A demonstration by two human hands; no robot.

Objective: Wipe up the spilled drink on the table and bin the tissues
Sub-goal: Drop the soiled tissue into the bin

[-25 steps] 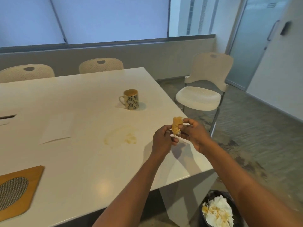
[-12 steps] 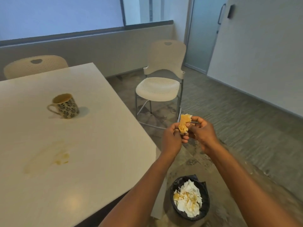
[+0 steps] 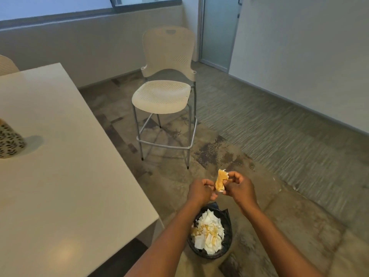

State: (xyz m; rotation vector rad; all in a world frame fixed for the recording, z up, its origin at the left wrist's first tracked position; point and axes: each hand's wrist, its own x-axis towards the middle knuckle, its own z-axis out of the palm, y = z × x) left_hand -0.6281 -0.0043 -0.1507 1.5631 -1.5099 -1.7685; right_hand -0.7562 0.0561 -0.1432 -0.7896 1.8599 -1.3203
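The right hand (image 3: 240, 187) pinches a stained, crumpled tissue (image 3: 220, 179) between thumb and fingers, holding it up off the counter (image 3: 60, 186), out over the floor and somewhat beyond the bin (image 3: 227, 218). The left hand (image 3: 199, 191) sits close against the tissue's lower edge with its fingers curled in; whether they pinch the tissue or only touch it, I cannot tell.

Judging by the orange-brown soak in the tissue, at least some wiping is done, and this looks like the binning step. The bin stands on the floor just off the counter's corner, below the forearms, and already holds a heap of white tissues (image 3: 208, 230), several of them stained. What is left, as far as I can judge: bring the tissue back over the bin and drop it in. The part of the counter in view shows no puddle, but much of it lies out of frame, so I cannot say whether the spill is fully gone.

A patterned mug (image 3: 9, 139) stands on the counter at the left edge, well apart from the hands. A chair (image 3: 165, 92) stands beyond the bin. Nothing lies between the tissue and the bin; the left forearm partly covers the bin's near rim.
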